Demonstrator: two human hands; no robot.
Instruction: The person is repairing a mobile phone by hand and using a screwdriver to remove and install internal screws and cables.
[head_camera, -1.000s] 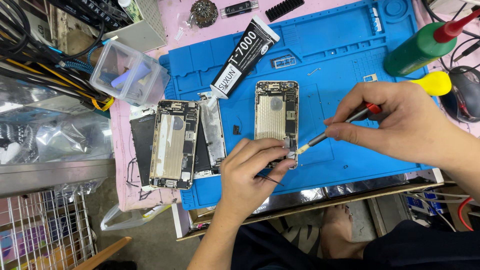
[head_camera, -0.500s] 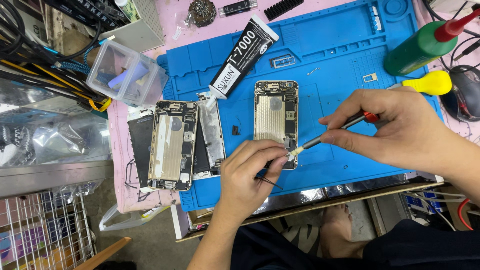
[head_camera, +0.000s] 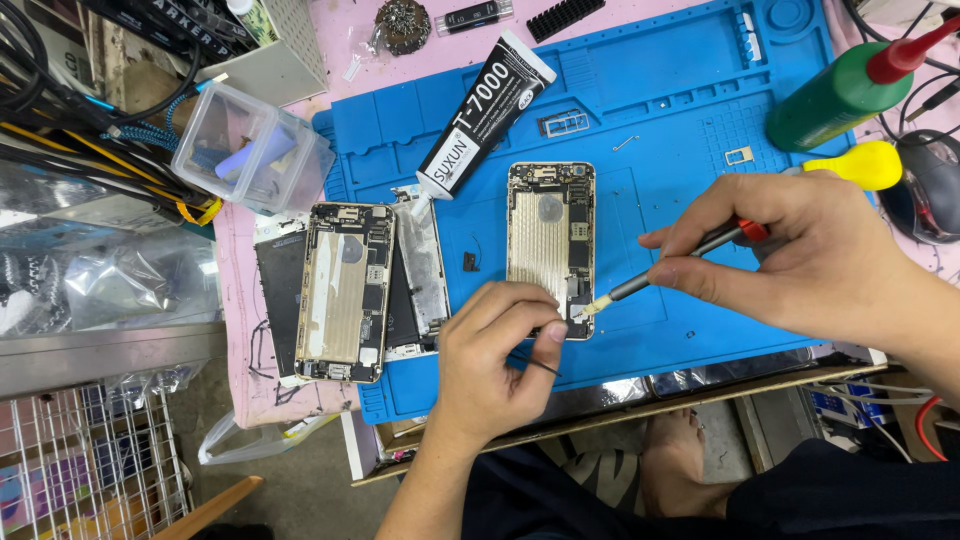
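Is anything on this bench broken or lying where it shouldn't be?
The two phone housings, one under the brush tool and one to its left, lie open with no screens, and loose parts are stacked askew beside the left one. The glue tube lies slantwise across the blue mat.

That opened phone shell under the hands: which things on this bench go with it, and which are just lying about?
In use:
- opened phone shell on the blue mat
- small brush tool, held by the right hand
- left hand, steadying the shell's lower edge

Lying about:
- second opened phone
- black glue tube
- green bottle
- clear plastic box
- yellow bulb
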